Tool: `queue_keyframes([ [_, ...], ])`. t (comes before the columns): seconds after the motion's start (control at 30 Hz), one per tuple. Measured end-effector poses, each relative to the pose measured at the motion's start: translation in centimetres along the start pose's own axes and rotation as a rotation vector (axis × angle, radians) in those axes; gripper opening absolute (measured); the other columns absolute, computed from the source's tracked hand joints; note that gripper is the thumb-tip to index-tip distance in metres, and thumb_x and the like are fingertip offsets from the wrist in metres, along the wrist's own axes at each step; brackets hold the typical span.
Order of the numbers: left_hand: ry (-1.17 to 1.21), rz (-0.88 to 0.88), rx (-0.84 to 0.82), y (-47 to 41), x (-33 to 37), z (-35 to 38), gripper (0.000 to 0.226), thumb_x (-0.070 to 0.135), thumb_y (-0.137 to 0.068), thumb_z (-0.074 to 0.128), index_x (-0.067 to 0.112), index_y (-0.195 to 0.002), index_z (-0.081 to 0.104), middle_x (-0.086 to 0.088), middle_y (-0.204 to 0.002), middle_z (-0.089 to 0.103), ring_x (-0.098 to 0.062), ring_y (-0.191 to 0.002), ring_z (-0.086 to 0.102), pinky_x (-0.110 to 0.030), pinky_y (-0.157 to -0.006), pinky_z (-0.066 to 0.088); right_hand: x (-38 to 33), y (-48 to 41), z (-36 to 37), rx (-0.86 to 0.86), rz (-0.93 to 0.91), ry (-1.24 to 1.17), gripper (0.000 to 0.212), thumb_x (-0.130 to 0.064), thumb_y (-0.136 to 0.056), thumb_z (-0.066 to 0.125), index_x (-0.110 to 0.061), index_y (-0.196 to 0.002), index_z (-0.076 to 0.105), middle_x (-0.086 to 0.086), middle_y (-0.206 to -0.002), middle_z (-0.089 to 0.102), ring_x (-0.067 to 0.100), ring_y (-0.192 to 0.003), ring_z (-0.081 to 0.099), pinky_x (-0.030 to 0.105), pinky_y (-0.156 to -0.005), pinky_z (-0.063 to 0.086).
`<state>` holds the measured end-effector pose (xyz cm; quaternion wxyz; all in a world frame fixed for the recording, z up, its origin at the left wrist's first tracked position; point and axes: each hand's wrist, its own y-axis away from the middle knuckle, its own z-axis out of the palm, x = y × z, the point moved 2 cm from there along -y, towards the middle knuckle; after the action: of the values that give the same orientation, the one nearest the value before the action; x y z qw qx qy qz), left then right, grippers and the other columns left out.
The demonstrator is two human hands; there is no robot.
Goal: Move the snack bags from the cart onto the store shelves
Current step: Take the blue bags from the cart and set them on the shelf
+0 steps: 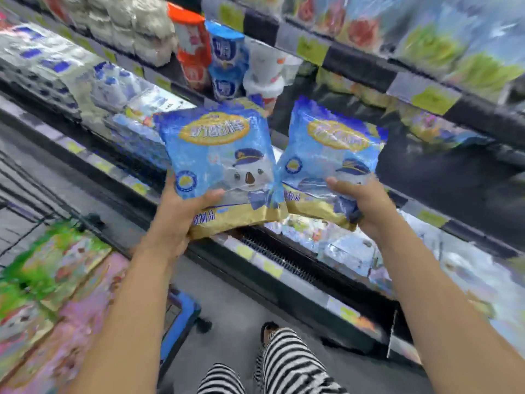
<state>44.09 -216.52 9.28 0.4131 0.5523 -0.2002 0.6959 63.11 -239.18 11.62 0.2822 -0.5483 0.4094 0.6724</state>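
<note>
Here we hold two identical blue snack bags in the air in front of the shelves, one per hand. The left hand [181, 214] grips the left bag [218, 163] at its lower left corner, thumb on the printed face and fingers closed behind the gold bottom band. The right hand [360, 203] grips the right bag [332, 157] along its bottom edge in the same manner, fingers wrapped shut around the film. The bags touch at their lower inner corners. We judge these bags to be light, soft and puffy, with slick, crinkly film, so the flat bottom seam is the firmest place to take hold; squeezing the middle risks crushing the contents. The dark shelf opening [426, 166] lies just behind the right bag. On the cart [181, 317], at the lower left, further colourful packs [56, 280] remain, too blurred to count.
</note>
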Motion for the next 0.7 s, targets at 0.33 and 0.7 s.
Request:
queue_keyframes([
  [0.33, 0.106, 0.130, -0.222, -9.6, -6.4, 11.9, 0.068, 0.000, -0.069, 0.076, 0.014, -0.131, 0.052, -0.006, -0.116, 0.070, -0.023, -0.097, 0.071, -0.037, -0.074, 0.059, 1.6, -6.2, -12.5, 0.222, -0.201, -0.257, 0.025, -0.004, -0.088, 0.057, -0.017, -0.072, 0.072, -0.009, -0.048, 0.060, 0.003, -0.039, 0.051, 0.020, -0.051, 0.047],
  [0.7, 0.090, 0.226, -0.483, -17.7, -9.2, 20.2, 0.055, 0.008, -0.063, 0.070, 0.013, -0.117, 0.060, 0.003, -0.077, 0.075, -0.012, -0.059, 0.071, -0.029, -0.048, 0.056, 0.5, -13.0, -23.6, 0.471, -0.600, 0.127, 0.023, -0.012, -0.068, 0.072, -0.016, -0.089, 0.063, 0.001, -0.081, 0.070, 0.011, -0.054, 0.065, 0.026, -0.043, 0.053],
])
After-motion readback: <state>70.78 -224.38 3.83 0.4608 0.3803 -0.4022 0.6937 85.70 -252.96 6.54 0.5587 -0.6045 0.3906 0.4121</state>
